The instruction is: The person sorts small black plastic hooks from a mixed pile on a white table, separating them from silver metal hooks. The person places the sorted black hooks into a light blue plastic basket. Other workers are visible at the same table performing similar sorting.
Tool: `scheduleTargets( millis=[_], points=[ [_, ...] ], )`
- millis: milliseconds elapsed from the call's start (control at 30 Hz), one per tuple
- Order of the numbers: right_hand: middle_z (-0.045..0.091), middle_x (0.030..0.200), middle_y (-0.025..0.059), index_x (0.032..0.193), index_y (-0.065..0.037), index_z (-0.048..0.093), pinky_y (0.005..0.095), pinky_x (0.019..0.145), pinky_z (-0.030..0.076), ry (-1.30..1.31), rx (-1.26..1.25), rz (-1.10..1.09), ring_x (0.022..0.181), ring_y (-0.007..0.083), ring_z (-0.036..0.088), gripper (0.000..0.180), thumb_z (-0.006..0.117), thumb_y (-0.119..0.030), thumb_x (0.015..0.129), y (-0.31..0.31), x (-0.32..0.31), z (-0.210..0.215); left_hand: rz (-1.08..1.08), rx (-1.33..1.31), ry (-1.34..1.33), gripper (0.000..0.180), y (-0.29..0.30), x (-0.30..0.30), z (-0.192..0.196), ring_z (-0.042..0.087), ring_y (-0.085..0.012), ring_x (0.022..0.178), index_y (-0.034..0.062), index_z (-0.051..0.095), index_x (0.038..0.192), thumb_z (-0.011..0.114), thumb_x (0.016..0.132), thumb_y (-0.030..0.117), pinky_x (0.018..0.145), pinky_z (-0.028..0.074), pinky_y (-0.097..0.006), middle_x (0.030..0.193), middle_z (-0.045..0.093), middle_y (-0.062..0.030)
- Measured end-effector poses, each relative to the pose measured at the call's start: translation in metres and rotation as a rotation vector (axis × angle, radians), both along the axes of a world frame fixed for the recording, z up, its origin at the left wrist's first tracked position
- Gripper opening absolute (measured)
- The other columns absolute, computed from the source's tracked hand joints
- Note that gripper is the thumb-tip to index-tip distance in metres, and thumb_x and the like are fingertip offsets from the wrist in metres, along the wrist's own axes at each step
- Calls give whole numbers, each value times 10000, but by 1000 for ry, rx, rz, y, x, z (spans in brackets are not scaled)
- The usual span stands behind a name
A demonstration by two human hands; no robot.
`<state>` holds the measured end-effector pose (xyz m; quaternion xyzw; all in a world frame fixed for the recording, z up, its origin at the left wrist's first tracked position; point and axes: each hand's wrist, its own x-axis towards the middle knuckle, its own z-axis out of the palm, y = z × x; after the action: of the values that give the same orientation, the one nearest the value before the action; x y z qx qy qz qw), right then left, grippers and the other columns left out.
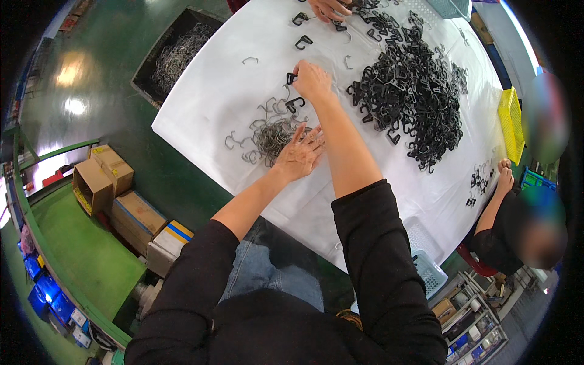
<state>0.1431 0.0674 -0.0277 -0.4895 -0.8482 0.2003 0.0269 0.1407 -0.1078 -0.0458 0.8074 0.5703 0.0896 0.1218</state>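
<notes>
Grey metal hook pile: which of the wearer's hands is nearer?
Left. The left hand is at the right edge of the grey metal hook pile; the right hand is farther forward, beside a black clip.

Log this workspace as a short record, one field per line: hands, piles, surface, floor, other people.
Left hand: fingers spread, at the right side of the wire hooks
Right hand: fingers bent, one black clip at its fingertips; grip unclear
Small pile: bent wire hooks
Large pile: black clips, right of both hands
Surface: white-covered table
Floor: dark bin holding wire pieces
Other people: a hand at the far side; another person's hands near a yellow basket
</notes>
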Motion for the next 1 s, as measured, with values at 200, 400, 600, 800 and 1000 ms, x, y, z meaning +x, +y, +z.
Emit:
scheduleTargets(
  millis=[200, 400, 600, 800, 1000],
  points=[
    [602, 911, 129, 891, -78, 599, 398, 719, 449, 162, -164, 127, 865, 268, 577, 144, 547, -92, 758, 8, 16, 6, -18, -6, 87, 541, -13, -6, 5, 187, -209, 1332, 93, 343, 1338, 461, 823, 213, 1082, 117, -463, 1410, 290, -30],
    [556, 924, 32, 1012, -79, 538, 267, 641, 448, 1017, -1178, -482, 775, 147, 564, 314, 462, -7, 715, -17, 77, 41, 0, 1, 57, 518, -24, -14, 14, 254, -184, 1311, 96, 379, 1312, 460, 807, 179, 1074, 94, -487, 1386, 331, -19],
    [550, 788, 31, 846, -56, 532, 259, 575, 448, 1009, -1201, -680, 676, 136, 558, 282, 373, 43, 635, -29, 82, 17, -32, -20, 127, 534, -35, -48, 15, 245, -167, 1314, 87, 385, 1305, 486, 785, 157, 1078, 41, -490, 1377, 340, -12],
    [513, 674, 34, 713, -46, 516, 235, 499, 368, 953, -1116, -398, 596, 126, 485, 167, 379, 16, 641, -17, 59, 11, -91, 148, 174, 494, -86, -76, 8, 244, -151, 1317, 111, 424, 1282, 481, 794, 161, 1073, -25, -501, 1392, 328, 5],
    [499, 689, 9, 738, -38, 520, 234, 502, 352, 875, -1331, -494, 605, 112, 444, 117, 614, -105, 722, -17, 51, 24, -231, -31, 107, 516, -138, -60, 8, 218, -122, 1329, 142, 365, 1320, 460, 813, 163, 1074, -23, -508, 1412, 300, 21]
  ],
)
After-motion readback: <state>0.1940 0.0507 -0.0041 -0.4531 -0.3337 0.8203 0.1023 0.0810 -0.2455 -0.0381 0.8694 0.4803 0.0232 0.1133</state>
